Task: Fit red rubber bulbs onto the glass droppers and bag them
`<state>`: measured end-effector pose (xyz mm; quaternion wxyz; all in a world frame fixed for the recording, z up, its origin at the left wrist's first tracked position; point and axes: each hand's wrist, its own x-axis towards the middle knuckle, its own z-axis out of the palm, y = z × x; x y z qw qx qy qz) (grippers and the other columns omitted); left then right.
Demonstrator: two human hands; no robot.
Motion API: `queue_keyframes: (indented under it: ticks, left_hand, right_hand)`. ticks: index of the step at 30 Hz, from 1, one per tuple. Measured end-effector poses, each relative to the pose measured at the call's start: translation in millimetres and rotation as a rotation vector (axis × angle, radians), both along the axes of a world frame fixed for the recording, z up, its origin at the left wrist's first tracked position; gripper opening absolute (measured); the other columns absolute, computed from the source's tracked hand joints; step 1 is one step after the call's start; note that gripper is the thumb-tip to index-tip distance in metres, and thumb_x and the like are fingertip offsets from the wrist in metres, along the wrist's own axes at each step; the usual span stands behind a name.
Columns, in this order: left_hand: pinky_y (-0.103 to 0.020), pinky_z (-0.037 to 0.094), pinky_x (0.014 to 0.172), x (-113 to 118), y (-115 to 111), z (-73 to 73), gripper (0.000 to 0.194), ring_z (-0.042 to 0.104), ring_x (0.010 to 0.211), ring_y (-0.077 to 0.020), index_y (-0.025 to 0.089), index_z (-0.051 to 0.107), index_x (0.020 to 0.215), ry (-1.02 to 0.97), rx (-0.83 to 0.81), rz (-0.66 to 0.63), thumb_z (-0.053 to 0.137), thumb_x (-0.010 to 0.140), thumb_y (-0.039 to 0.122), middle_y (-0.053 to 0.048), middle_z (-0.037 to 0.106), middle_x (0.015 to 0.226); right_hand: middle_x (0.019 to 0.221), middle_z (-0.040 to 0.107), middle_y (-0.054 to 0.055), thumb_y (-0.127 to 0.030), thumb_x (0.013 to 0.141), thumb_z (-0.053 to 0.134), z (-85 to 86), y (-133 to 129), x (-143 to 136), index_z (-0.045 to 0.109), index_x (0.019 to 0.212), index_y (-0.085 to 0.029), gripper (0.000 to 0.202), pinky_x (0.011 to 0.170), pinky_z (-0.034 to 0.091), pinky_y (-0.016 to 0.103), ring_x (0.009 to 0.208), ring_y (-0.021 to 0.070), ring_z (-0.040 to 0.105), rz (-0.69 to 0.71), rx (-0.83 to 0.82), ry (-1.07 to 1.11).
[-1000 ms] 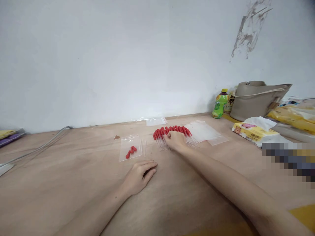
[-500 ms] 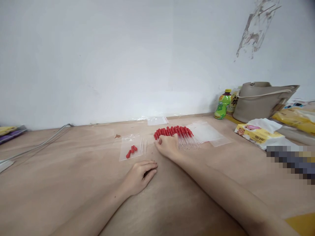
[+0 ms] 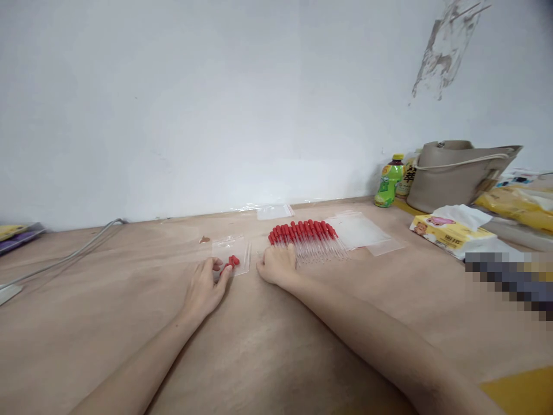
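My left hand (image 3: 206,287) reaches over a clear zip bag (image 3: 241,267) lying flat. Its thumb and fingers close around one of the red rubber bulbs (image 3: 234,260) on the bag; the fingers partly hide that bulb. My right hand (image 3: 277,265) is curled shut at the left end of a row of glass droppers with red bulbs (image 3: 317,230). A faint thin clear piece shows by its fingertips, but what they hold is too small to make out. The droppers lie side by side, bulbs away from me and clear tips toward me.
Clear bags (image 3: 359,230) lie right of the droppers, and another bag (image 3: 275,212) is by the wall. Farther right stand a green-labelled bottle (image 3: 389,181), a grey-beige bag (image 3: 449,178) and a tissue pack (image 3: 451,233). A grey cable (image 3: 86,245) runs along the left.
My left hand has moved left and away from me onto the red bulbs. My right hand has drawn back slightly toward me and left, uncovering more of the dropper row.
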<state>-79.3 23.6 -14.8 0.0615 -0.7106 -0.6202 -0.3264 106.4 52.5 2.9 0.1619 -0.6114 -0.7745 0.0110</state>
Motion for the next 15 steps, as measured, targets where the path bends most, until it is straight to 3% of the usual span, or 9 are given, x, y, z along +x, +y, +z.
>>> queue_keyframes:
  ticks: [7, 11, 13, 15]
  left_hand:
    - [-0.029, 0.043, 0.059, -1.3, 2.8, -4.2, 0.023, 0.056, 0.067, -0.0186, 0.018, 0.046, 0.091, -0.115, -0.153, 0.007, 0.045, 0.076, 0.037, -0.001, 0.057, 0.075]
    - [-0.032, 0.045, 0.063, 0.7, 1.2, -4.8, 0.027, 0.055, 0.074, -0.0200, 0.016, 0.045, 0.099, -0.237, 0.020, 0.067, 0.042, 0.079, 0.034, -0.005, 0.054, 0.083]
    - [-0.032, 0.045, 0.067, 9.4, -4.7, -3.7, 0.030, 0.054, 0.079, -0.0202, 0.015, 0.044, 0.106, -0.277, 0.110, 0.006, 0.040, 0.081, 0.032, -0.007, 0.053, 0.088]
    - [-0.033, 0.044, 0.074, 23.6, -14.7, -1.4, 0.029, 0.052, 0.085, -0.0198, 0.016, 0.045, 0.110, -0.252, 0.118, -0.166, 0.038, 0.084, 0.028, -0.007, 0.051, 0.093]
  right_hand:
    - [0.085, 0.061, 0.013, -0.024, 0.081, 0.041, -6.9, -44.2, 39.1, 0.060, 0.084, -0.011, 0.023, 0.076, 0.026, 0.037, 0.081, 0.0234, 0.051, 0.154, 0.116, -0.151]
    - [0.078, 0.060, 0.011, -0.021, 0.084, 0.039, -11.3, -62.7, 72.1, 0.056, 0.077, -0.013, 0.020, 0.065, 0.028, 0.033, 0.074, 0.0212, 0.050, 0.208, 0.262, -0.176]
    - [0.075, 0.059, 0.007, -0.021, 0.085, 0.039, -14.6, -64.7, 87.0, 0.053, 0.076, -0.014, 0.019, 0.066, 0.029, 0.031, 0.069, 0.0177, 0.050, 0.251, 0.309, -0.064]
    - [0.072, 0.058, 0.003, -0.020, 0.086, 0.038, -19.1, -63.0, 98.3, 0.051, 0.075, -0.016, 0.017, 0.068, 0.031, 0.030, 0.065, 0.0144, 0.050, 0.292, 0.328, 0.105]
